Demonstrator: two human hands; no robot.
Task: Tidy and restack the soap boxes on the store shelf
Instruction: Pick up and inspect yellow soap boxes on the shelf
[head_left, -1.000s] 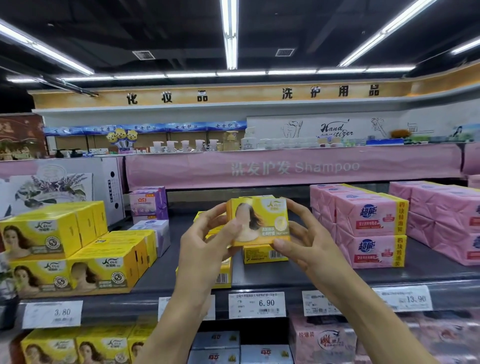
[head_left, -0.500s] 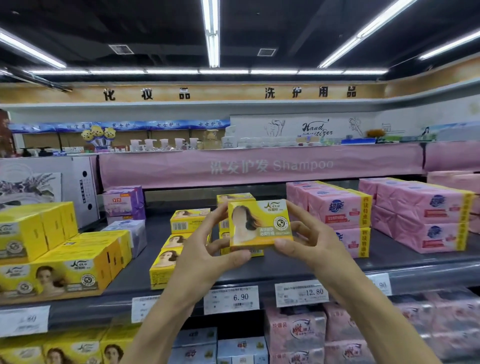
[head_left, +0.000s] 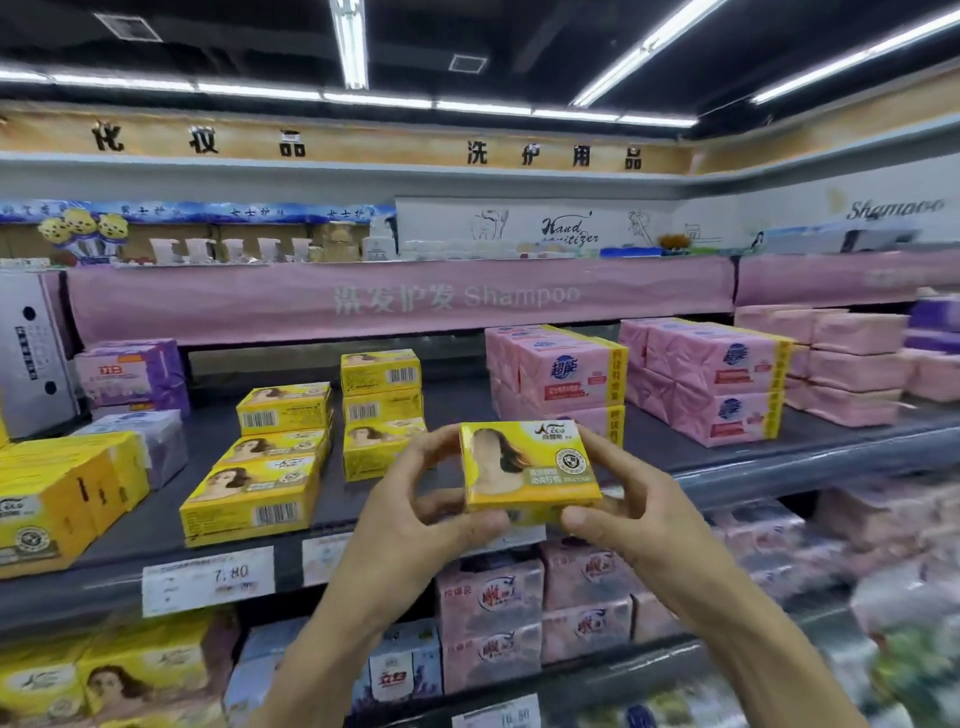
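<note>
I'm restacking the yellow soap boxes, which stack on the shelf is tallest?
The three-high stack behind the left hand, its top box showing a barcode; the stack to its left is lower.

A yellow cardboard soap box (head_left: 529, 465) with a printed portrait is held tilted before two yellow stacks (head_left: 382, 410), seemingly uneven.

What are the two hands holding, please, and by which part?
One yellow soap box, pinched at its left edge by the left hand and its right edge by the right hand.
</note>
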